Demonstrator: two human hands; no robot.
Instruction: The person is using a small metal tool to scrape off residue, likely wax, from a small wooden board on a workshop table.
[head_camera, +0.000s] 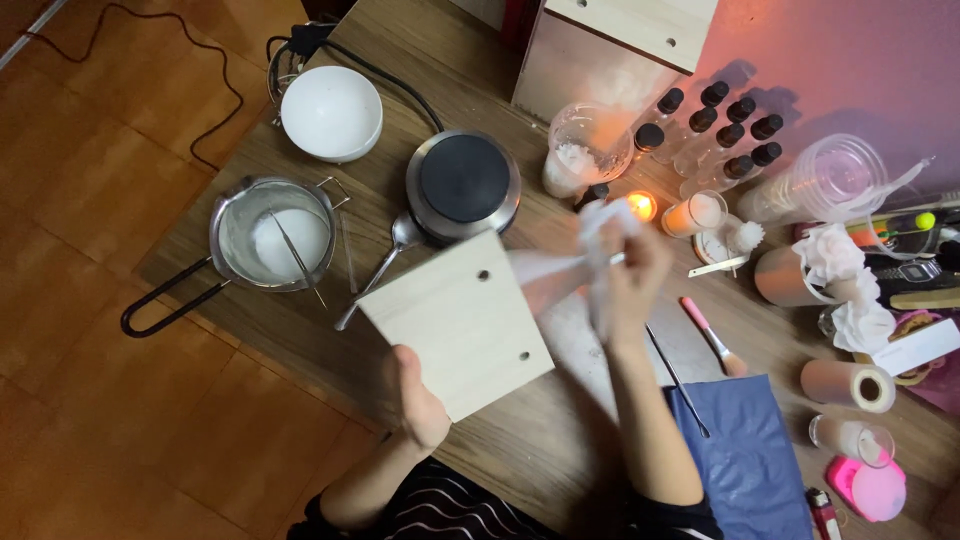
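The left hand (415, 400) gripped the near edge of a pale, flat wooden board (456, 322) with two drilled holes, held tilted above the wood-grain bench (520, 450). The right hand (630, 275) pinched a crumpled white tissue (600, 235), its fingertips hidden in the blurred folds.

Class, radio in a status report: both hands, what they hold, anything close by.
Left hand grips wooden board, tilted above table. Right hand holds white tissue. Lit candle and spoon close by.
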